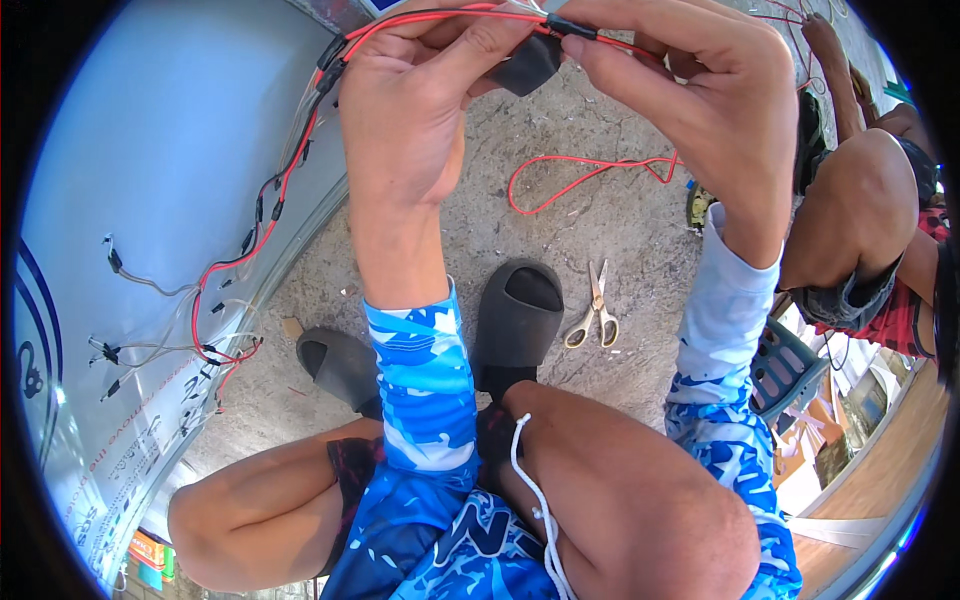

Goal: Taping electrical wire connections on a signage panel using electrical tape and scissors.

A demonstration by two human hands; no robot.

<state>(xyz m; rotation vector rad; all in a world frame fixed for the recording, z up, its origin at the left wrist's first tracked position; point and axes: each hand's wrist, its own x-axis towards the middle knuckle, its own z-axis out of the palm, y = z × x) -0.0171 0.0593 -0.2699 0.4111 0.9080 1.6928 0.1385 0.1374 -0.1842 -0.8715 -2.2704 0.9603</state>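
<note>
Red wires [430, 14] are at far centre. Left hand [425, 100] pinches them; right hand [705, 95], beside it, pinches their black wrap [572, 28]. Scissors [597, 308] lie nearer, on the floor [630, 235], right of the sandals [517, 325].

A blue-grey plastic basket [786, 372] stands near pale scraps [800, 485] and a co-worker's knee [862, 178].

On the floor [640, 370], the scissors [598, 303] lie with the right slipper [518, 318] just beside them at nine o'clock and the wire loop [570, 189] at twelve o'clock. From these scissors, the basket [785, 372] is at four o'clock; the panel [170, 180], with the wire harness [283, 190] hanging before it, is farther at nine o'clock.
</note>
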